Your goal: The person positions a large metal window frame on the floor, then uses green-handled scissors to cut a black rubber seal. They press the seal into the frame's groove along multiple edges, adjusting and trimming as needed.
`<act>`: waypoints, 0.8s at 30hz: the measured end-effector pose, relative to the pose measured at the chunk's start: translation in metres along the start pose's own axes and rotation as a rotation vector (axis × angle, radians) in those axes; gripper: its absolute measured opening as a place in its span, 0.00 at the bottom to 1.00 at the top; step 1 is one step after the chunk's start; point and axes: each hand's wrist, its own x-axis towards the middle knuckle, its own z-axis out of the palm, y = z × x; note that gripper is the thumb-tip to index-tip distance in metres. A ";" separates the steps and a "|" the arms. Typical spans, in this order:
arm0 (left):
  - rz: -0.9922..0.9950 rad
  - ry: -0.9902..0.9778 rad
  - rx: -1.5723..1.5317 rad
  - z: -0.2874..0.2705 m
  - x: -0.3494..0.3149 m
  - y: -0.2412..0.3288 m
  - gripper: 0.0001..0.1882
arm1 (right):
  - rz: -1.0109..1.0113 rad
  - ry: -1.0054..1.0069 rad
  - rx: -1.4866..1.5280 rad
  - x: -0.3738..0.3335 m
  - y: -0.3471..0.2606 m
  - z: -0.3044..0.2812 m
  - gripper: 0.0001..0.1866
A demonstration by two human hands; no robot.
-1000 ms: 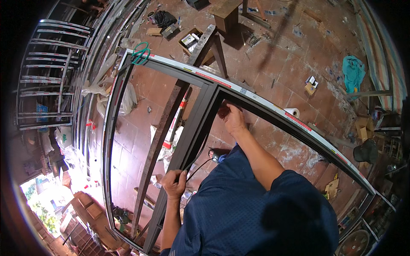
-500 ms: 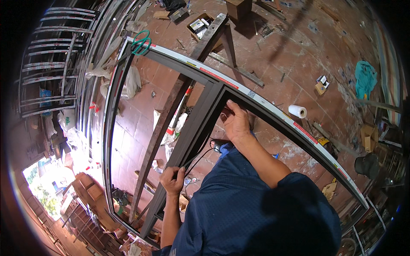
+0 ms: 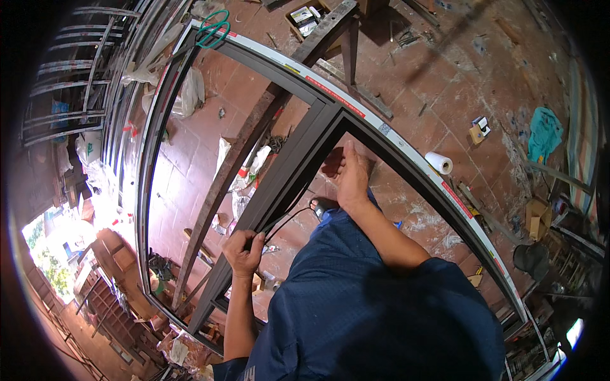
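Note:
A large dark grey window frame [image 3: 298, 136] stretches around me, with white protective tape along its outer edge. My left hand [image 3: 244, 253] is closed at the frame's middle bar, pinching a thin black rubber strip [image 3: 289, 219]. From that hand the strip loops out loosely and runs up along the inner edge of the bar. My right hand [image 3: 352, 178] is just inside the upper corner of the right-hand opening, thumb up and fingers stretched and apart. Its fingers lie partly in shade near the bar, and I see nothing held in them.
A green cord loop [image 3: 213, 29] hangs on the frame's far left corner. A rusty metal beam [image 3: 254, 120] on legs passes under the frame. A white roll [image 3: 438, 163], a teal cloth [image 3: 544, 134] and cardboard boxes lie on the tiled floor. Long profiles are stacked at left.
My right hand has drawn back a little from the frame's inner corner and its fingers have opened. My left hand keeps its pinch on the strip. The whole view has shifted slightly.

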 end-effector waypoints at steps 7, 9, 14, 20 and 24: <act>0.089 0.018 -0.042 0.000 -0.001 0.001 0.08 | -0.264 0.062 -0.228 -0.013 0.016 0.028 0.10; 0.130 0.025 -0.029 0.000 0.001 0.002 0.07 | -0.337 0.084 -0.305 -0.004 0.025 0.024 0.10; 0.176 0.052 -0.073 -0.002 0.000 0.001 0.07 | -0.593 0.187 -0.718 -0.006 0.019 0.028 0.16; 0.237 0.049 -0.128 -0.003 -0.004 -0.009 0.06 | -0.760 0.300 -1.133 -0.010 0.008 0.033 0.20; 0.284 0.080 -0.158 -0.003 -0.005 -0.011 0.07 | -0.608 0.322 -1.522 -0.026 -0.025 0.046 0.22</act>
